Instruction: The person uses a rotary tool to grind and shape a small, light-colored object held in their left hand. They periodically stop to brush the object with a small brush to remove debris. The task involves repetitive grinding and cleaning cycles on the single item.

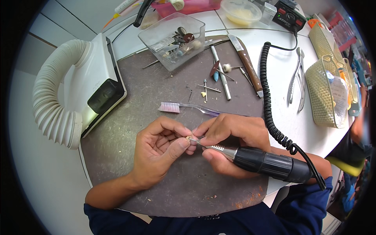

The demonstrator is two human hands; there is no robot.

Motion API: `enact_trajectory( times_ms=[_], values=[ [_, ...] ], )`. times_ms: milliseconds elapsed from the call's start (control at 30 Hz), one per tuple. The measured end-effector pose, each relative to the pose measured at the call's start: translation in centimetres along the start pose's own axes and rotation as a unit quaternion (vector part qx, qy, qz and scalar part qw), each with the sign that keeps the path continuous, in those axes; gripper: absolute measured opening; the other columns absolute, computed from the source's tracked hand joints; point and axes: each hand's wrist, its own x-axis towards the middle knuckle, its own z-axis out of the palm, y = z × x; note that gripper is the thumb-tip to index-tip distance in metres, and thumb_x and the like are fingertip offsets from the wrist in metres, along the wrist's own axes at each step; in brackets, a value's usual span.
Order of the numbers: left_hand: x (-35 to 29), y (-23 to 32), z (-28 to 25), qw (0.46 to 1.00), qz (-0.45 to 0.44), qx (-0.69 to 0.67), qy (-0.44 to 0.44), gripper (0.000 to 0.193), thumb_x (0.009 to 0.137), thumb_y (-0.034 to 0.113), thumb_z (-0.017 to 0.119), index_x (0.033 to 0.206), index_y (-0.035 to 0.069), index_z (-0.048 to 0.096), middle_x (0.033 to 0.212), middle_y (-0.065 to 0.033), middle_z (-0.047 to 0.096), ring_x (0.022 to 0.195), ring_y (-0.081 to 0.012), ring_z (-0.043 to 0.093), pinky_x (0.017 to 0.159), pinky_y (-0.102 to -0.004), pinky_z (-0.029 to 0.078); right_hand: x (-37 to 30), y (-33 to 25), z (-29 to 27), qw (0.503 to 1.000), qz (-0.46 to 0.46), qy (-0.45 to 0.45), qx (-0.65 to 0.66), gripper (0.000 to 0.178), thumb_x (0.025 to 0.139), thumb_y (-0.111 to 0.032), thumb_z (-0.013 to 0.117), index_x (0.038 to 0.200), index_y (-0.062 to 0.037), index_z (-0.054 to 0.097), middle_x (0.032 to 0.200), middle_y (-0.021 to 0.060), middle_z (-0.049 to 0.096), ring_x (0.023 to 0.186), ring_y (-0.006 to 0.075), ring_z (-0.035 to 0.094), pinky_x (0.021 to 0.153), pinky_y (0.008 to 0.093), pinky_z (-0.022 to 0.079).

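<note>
My left hand (162,147) pinches a small yellowish tooth-like piece (189,138) between thumb and fingertip. In my right hand (235,135) lies a black and silver rotary handpiece (270,161), gripped like a pen. Its thin bit (197,141) points left and meets the small piece, or comes very near it; the exact contact is too small to tell. Fingertips of both hands come together around the piece. Just beyond them a clear toothbrush (188,108) with pale pink bristles lies on the brown work mat (133,105).
At the left stands a white unit with a ribbed hose (58,90). Beyond the hands are a clear plastic bin (172,58) of small tools, loose bits (209,88) and a wooden-handled knife (250,70). A coiled cord (267,98), pliers (298,80) and beige baskets (325,92) are at right.
</note>
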Motion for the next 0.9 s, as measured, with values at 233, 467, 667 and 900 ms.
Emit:
enact_trajectory(
  times_ms=[233, 467, 667, 900],
  values=[
    [0.02, 0.38, -0.04, 1.0, -0.013, 0.008, -0.017, 0.017, 0.091, -0.002, 0.059, 0.107, -0.005, 0.055, 0.098, -0.0122, 0.063, 0.088, -0.013, 0.063, 0.08, -0.026, 0.054, -0.08, -0.02, 0.07, 1.0, 0.009, 0.002, -0.016, 0.016, 0.075, -0.001, 0.072, 0.087, 0.0035, 0.062, 0.084, 0.0154, 0.067, 0.074, 0.0238, 0.07, 0.064, 0.0282, 0.055],
    [-0.14, 0.58, 0.16, 0.999, -0.03, 0.026, -0.013, 0.016, 0.091, -0.003, 0.058, 0.107, -0.006, 0.055, 0.099, -0.0121, 0.062, 0.089, -0.0132, 0.062, 0.082, -0.0268, 0.054, -0.04, -0.16, -0.07, 1.0, -0.009, 0.002, -0.028, 0.016, 0.075, -0.002, 0.071, 0.086, 0.0032, 0.062, 0.084, 0.0155, 0.068, 0.073, 0.0243, 0.07, 0.063, 0.0283, 0.055],
    [-0.23, 0.4, -0.02, 0.999, -0.027, 0.033, -0.011, 0.016, 0.091, -0.003, 0.058, 0.107, -0.005, 0.055, 0.101, -0.012, 0.061, 0.09, -0.0134, 0.062, 0.082, -0.0268, 0.053, -0.11, -0.11, -0.05, 1.0, 0.0, 0.011, -0.023, 0.015, 0.074, -0.002, 0.071, 0.086, 0.0027, 0.063, 0.085, 0.0155, 0.068, 0.073, 0.0241, 0.07, 0.062, 0.0284, 0.054],
    [-0.18, 0.49, -0.01, 0.999, -0.024, 0.044, -0.019, 0.017, 0.091, -0.003, 0.059, 0.107, -0.005, 0.055, 0.101, -0.0119, 0.062, 0.091, -0.0134, 0.063, 0.083, -0.0269, 0.054, -0.18, -0.14, -0.04, 1.0, -0.005, 0.008, -0.027, 0.016, 0.074, -0.003, 0.073, 0.086, 0.002, 0.064, 0.083, 0.016, 0.067, 0.072, 0.0259, 0.07, 0.061, 0.0285, 0.054]
  ],
)
